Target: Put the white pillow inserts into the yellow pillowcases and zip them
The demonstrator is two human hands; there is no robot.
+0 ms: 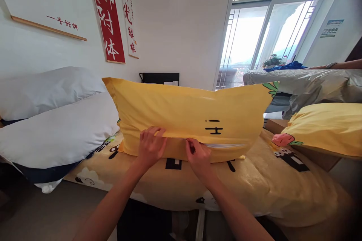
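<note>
A yellow pillow [181, 109] stands on its long side across the bed, with a black "Hi" print turned sideways. Along its lower front runs a slit in the pillowcase, where a strip of white filling [223, 145] shows to the right. My left hand [152, 143] is closed on the pillowcase left of the slit, fingers bent over the fabric and thumb below. With thumb and fingers pinched together, my right hand [198, 152] grips the pillowcase edge at the slit's left end. Whether a zipper pull sits between those fingers is hidden.
Two white pillows [56, 128] lie stacked at the left. Another yellow pillow [330, 128] rests at the right on a cardboard box [322, 158]. A patterned tan blanket [249, 184] covers the bed. Another person's forearm [345, 65] reaches over a plastic-covered surface [311, 79].
</note>
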